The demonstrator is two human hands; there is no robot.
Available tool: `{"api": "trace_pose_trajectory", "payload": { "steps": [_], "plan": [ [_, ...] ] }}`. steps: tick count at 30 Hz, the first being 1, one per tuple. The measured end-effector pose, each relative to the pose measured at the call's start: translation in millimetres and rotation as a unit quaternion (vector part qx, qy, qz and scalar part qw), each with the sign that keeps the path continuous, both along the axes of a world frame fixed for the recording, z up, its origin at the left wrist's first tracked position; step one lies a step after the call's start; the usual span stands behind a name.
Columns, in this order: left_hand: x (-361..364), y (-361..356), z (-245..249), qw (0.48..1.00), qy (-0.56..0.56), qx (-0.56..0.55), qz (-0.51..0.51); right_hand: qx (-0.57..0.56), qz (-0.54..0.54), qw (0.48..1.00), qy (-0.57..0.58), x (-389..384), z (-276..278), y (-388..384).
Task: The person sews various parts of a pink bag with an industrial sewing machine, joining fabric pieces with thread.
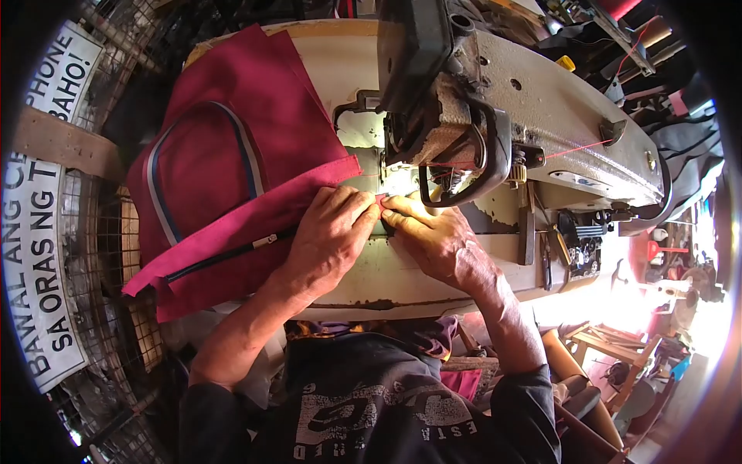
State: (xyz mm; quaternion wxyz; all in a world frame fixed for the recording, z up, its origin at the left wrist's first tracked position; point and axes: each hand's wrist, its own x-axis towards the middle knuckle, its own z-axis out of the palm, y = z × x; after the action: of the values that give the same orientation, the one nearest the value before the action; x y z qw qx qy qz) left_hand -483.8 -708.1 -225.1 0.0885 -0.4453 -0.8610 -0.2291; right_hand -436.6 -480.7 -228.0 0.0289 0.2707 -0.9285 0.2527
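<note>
A large maroon fabric piece (224,77) lies over the left part of the sewing table, with a striped blue-and-white strap (251,158) looped on it. Along its lower edge runs a dark zipper (224,254) with a pale tag. My left hand (336,224) is closed on the fabric edge, fingers pressed together. Close beside it my right hand (425,232) pinches a small red end of the material, just in front of the sewing machine (448,147). The needle area is partly hidden by glare and machine parts. Red thread (576,148) runs along the machine arm.
A wire grille (131,224) with lettered white signs (46,271) stands at the left. The table's front edge (379,306) lies close to my body. A wooden stool (618,356) is at the lower right, and assorted items crowd the upper right.
</note>
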Motion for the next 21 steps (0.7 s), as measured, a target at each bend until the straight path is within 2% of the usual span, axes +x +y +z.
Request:
{"api": "trace_pose_trajectory", "payload": {
  "steps": [3,6,8,11,15,21],
  "plan": [
    [1.0,0.0,-0.2,1.0,-0.011,-0.006,0.0,-0.013,0.003,1.0,0.016,-1.8,-1.2,-0.3],
    [-1.3,-0.4,0.5,0.998,0.052,-0.001,-0.018,-0.023,-0.003,0.999,0.025,-1.8,-0.9,-1.1],
    [0.3,-0.5,1.1,0.999,0.052,-0.009,-0.015,-0.025,-0.012,0.999,0.028,-1.1,-2.7,-0.4],
    [1.4,-2.6,0.4,0.999,0.035,-0.006,-0.014,-0.082,-0.043,0.994,-0.05,-1.1,5.1,3.0],
    [3.0,-4.7,-9.3,0.999,0.032,0.024,-0.018,-0.216,-0.114,0.969,-0.028,0.9,-8.8,6.3],
    [4.4,-6.1,-10.1,1.0,0.017,0.018,-0.018,-0.131,-0.065,0.989,0.027,0.3,-10.3,-2.7]
  ]
}}
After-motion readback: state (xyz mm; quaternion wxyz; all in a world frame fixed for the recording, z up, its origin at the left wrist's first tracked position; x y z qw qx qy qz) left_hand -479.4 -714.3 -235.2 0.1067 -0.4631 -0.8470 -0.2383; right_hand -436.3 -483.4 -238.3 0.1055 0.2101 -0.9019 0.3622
